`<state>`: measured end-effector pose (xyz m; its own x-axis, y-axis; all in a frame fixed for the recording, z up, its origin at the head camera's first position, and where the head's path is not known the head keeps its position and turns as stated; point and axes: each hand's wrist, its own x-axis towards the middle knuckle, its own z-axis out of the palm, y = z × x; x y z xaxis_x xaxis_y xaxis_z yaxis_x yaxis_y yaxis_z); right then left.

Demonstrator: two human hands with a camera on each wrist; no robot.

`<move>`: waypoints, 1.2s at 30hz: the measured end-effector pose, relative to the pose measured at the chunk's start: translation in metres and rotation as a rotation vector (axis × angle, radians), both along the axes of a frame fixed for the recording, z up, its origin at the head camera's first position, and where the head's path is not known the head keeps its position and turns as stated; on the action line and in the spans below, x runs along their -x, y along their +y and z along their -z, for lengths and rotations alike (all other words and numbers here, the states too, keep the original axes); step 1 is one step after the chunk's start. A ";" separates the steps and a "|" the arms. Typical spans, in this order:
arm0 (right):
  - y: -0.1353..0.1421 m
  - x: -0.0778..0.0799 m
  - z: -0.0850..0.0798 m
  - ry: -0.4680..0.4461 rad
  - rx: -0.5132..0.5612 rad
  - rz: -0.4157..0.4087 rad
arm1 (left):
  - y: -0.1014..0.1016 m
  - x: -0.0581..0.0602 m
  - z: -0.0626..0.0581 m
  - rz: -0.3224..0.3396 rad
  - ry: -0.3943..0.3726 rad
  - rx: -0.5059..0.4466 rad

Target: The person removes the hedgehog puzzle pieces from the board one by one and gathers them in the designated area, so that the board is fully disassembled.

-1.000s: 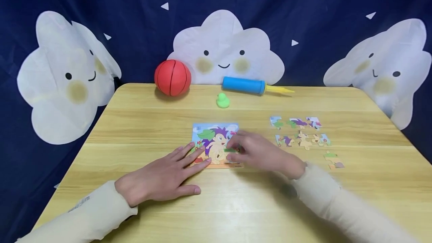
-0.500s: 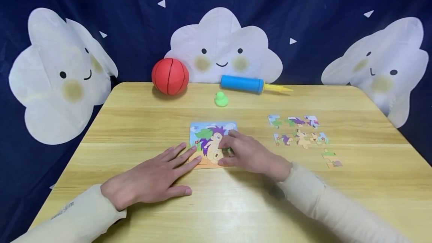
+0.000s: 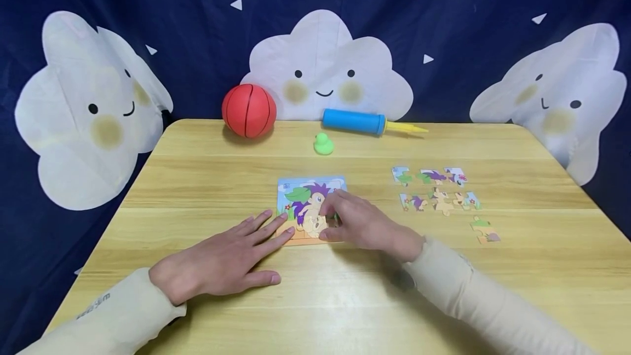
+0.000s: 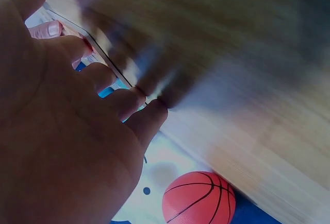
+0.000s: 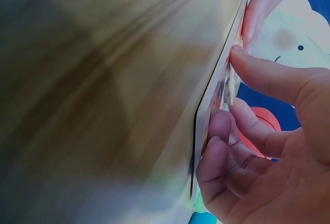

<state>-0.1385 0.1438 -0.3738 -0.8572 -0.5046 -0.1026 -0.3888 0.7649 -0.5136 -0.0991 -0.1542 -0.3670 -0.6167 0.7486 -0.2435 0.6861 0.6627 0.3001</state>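
Note:
A jigsaw board [image 3: 291, 188] with a purple-haired hedgehog picture lies flat on the wooden table. My left hand [image 3: 224, 259] has its fingers spread straight, the fingertips resting on the board's lower left part. Over the board's right side, my right hand [image 3: 367, 226] pinches a beige puzzle piece [image 3: 316, 225] between thumb and fingers, low against the picture. Seen from the right wrist, the piece [image 5: 230, 87] stands between the thumb and index finger, right at the board's surface. The right fingers hide much of the picture's right side.
Several loose puzzle pieces [image 3: 442, 201] lie in rows to the right of the board. Toward the back edge are a red ball [image 3: 248, 110], a green toy duck [image 3: 323, 144] and a blue hand pump [image 3: 353, 121] with a yellow nozzle. A dark blue cloud-print curtain hangs behind.
My right hand has shifted left over the board and settled with the piece, which has come down against the picture. The left hand stays spread on the board. The head view has shifted slightly.

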 end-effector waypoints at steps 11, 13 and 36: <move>0.003 -0.002 0.003 0.002 0.154 -0.023 | -0.001 0.000 0.000 -0.002 -0.003 -0.005; 0.004 -0.002 0.003 0.019 0.182 -0.045 | 0.000 0.000 0.000 -0.003 -0.009 -0.005; 0.109 -0.012 -0.008 -0.022 0.317 0.073 | 0.000 0.001 0.001 -0.009 -0.030 -0.009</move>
